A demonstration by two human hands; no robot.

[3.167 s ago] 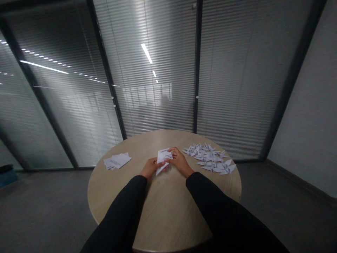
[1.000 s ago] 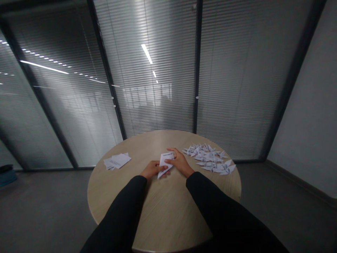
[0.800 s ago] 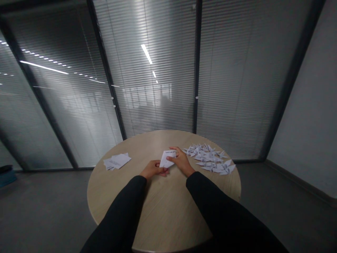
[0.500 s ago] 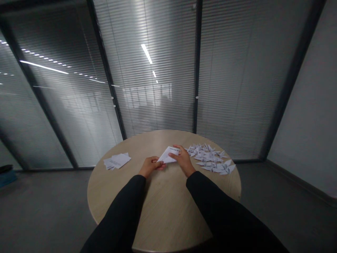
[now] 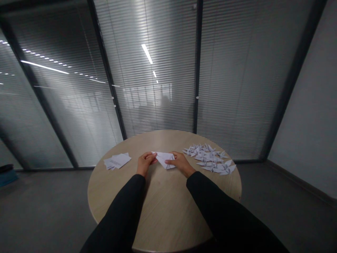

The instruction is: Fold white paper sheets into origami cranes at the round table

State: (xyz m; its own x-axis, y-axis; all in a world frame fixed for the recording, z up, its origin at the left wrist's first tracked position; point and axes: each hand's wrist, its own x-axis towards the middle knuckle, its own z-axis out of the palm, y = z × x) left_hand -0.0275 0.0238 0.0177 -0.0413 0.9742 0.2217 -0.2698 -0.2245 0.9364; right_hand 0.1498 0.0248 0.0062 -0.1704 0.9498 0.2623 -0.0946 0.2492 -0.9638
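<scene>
A folded sheet of white paper (image 5: 163, 159) with some print on it is stretched between my hands, above the middle of the round table. My left hand (image 5: 145, 162) pinches its left corner between thumb and fingers. On the other side, my right hand (image 5: 179, 162) grips the right end, its thumb lying across the near face and the fingers behind. The paper tapers to a point toward the left and to another low one on the near side. The fingers hide parts of both ends.
Several printed paper sheets (image 5: 117, 161) lie in a loose stack at the table's left. A pile of folded paper cranes (image 5: 210, 159) covers its right side. The round wooden table (image 5: 163, 211) stands before glass panels with blinds (image 5: 158, 116). A blue bin (image 5: 8, 175) sits far left.
The folded paper has been turned, so its left corner is now higher and its right end lower. My left hand has shifted slightly left and up to that corner.
</scene>
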